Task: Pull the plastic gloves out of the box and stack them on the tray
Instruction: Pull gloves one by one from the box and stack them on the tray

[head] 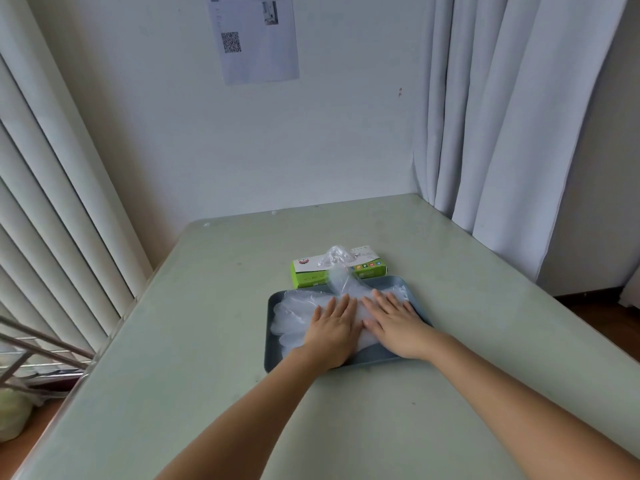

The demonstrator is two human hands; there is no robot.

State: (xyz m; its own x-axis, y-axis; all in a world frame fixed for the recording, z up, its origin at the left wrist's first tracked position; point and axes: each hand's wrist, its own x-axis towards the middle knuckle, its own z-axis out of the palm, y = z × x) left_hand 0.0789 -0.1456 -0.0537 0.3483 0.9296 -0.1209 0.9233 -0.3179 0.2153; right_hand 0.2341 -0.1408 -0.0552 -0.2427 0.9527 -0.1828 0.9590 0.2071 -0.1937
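On the grey rectangular tray (273, 355), left hand (332, 329) and right hand (394, 323) lie flat, fingers straight, pressing the clear plastic gloves (294, 315), probably to flatten the stack, with another glove (341, 275) trailing from the green-and-white cardboard box (308, 273) just behind.

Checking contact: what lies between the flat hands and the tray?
Head view: plastic gloves lie between the left hand, the right hand and the tray.

SITE: plain room, home or small office, cannot tell which | pale green table (207, 341) set against white wall (156, 133) | 1 printed sheet with QR code (256, 39) on that wall | white curtain (502, 116) right, vertical blinds (52, 202) left | wood floor (602, 317) | metal wire rack (41, 344) low left
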